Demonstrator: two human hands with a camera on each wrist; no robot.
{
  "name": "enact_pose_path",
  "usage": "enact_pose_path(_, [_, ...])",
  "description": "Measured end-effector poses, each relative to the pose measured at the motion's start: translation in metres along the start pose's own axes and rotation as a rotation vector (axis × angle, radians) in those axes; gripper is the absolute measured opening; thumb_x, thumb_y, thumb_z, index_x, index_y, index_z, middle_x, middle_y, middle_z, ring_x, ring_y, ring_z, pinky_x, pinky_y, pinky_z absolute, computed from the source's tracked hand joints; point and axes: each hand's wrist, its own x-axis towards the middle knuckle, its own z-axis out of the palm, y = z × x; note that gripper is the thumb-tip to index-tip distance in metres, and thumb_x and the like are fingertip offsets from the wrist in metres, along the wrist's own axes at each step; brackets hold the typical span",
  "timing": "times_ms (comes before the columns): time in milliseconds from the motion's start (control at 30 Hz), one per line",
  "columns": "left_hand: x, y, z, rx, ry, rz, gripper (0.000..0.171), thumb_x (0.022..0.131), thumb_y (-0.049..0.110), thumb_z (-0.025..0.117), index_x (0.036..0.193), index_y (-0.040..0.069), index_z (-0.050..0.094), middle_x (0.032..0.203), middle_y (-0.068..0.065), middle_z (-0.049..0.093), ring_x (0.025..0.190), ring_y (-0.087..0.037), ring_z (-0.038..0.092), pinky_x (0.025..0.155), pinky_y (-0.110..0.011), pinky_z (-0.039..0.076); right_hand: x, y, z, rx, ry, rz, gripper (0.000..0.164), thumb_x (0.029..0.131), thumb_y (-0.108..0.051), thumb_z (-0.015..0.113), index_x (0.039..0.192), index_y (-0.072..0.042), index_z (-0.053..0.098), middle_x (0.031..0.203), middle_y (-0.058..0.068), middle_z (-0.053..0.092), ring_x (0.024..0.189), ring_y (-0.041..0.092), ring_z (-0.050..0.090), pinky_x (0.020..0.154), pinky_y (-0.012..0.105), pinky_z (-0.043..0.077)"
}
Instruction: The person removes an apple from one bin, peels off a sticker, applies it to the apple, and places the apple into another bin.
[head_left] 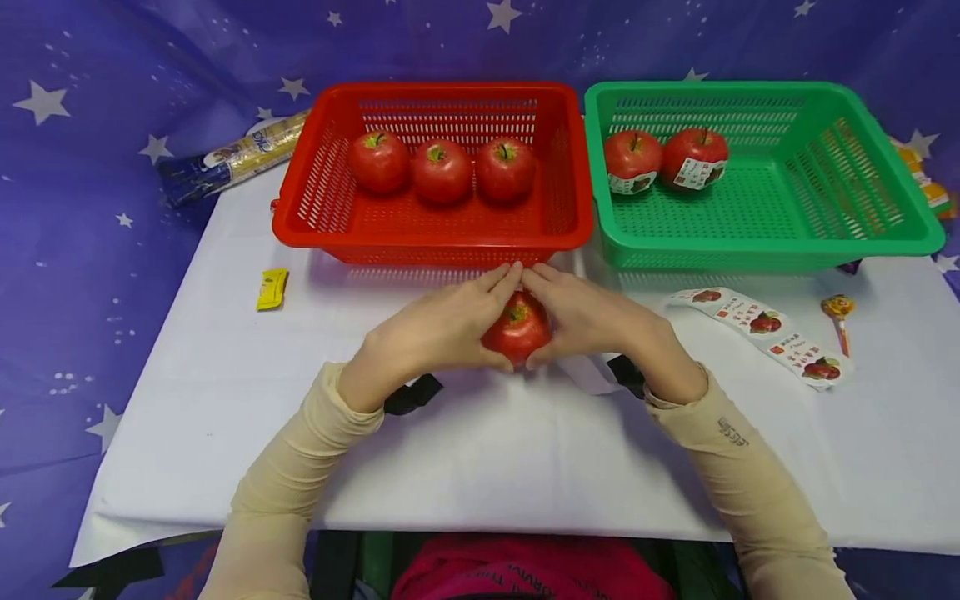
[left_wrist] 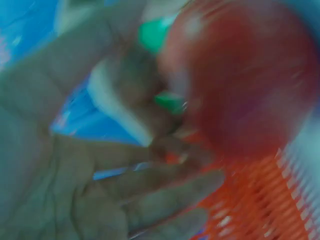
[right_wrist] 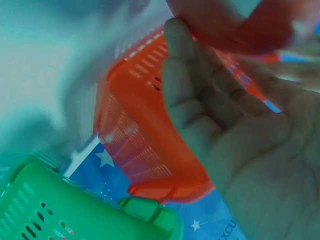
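Observation:
A red apple [head_left: 519, 327] is at the middle of the white table, in front of the red basket. My left hand [head_left: 457, 325] cups its left side and my right hand [head_left: 581, 317] its right side. The fingertips of both hands meet beyond the apple, and both thumbs lie along its near side. In the left wrist view the apple [left_wrist: 245, 80] is blurred, with the left fingers [left_wrist: 170, 200] stretched beneath it. Part of the apple [right_wrist: 240, 25] shows at the top of the right wrist view, above the right fingers [right_wrist: 182, 95].
A red basket [head_left: 435, 257] holds three apples. Beside it, a green basket [head_left: 772, 247] holds two labelled apples. A strip of apple labels [head_left: 765, 325] and a lollipop [head_left: 838, 308] lie on the right. On the left are a yellow packet [head_left: 272, 288] and a pasta bag [head_left: 247, 158].

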Motion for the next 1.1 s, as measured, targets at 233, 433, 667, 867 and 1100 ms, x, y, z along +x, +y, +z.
enact_pose_path(233, [0.021,0.000,0.020,0.086,-0.022,0.056,0.087,0.071,0.023,0.086,0.140,-0.007,0.041,0.132,-0.018,0.056,0.115,-0.027,0.061,0.101,-0.035,0.047,-0.039,0.020,-0.022,0.128,-0.023,0.052,0.088,0.072,-0.035,0.084,0.144,-0.006,0.042,0.139,0.014,0.050,0.122,0.030,0.051,0.101,0.051,0.043])
enact_pose_path(433, [0.027,-0.004,0.019,0.007,-0.026,0.094,0.075,0.071,0.017,0.086,0.133,-0.002,0.050,0.125,-0.014,0.057,0.111,-0.027,0.060,0.100,-0.036,0.047,-0.080,0.058,-0.033,0.151,-0.032,0.061,0.065,0.070,-0.020,0.085,0.129,-0.011,0.060,0.136,0.010,0.055,0.128,0.032,0.048,0.100,0.054,0.041])
enact_pose_path(667, [0.027,-0.002,0.019,0.008,-0.079,0.065,0.087,0.076,0.026,0.082,0.143,-0.005,0.038,0.145,-0.017,0.044,0.129,-0.027,0.050,0.110,-0.035,0.039,-0.064,0.090,-0.015,0.176,0.045,-0.012,0.009,0.086,-0.007,0.067,0.082,-0.012,0.073,0.071,-0.005,0.061,0.065,0.006,0.053,0.059,0.022,0.041])
enact_pose_path(867, [0.036,0.019,0.018,-0.087,-0.036,0.122,0.091,0.082,0.044,0.074,0.148,-0.001,0.030,0.152,-0.014,0.037,0.139,-0.023,0.039,0.115,-0.033,0.030,-0.062,0.091,-0.015,0.283,0.023,0.057,0.020,0.087,-0.016,0.070,0.070,-0.012,0.061,0.058,-0.010,0.037,0.050,0.001,0.036,0.050,0.020,0.033])
enact_pose_path(1100, [0.072,0.049,0.036,-0.183,0.067,0.186,0.038,0.091,0.016,0.064,0.126,0.004,0.058,0.090,-0.005,0.064,0.077,-0.013,0.057,0.066,-0.016,0.045,-0.065,0.089,-0.014,0.392,-0.009,0.002,0.013,0.084,-0.015,0.074,0.095,-0.009,0.069,0.072,-0.001,0.060,0.062,0.006,0.051,0.058,0.024,0.044])
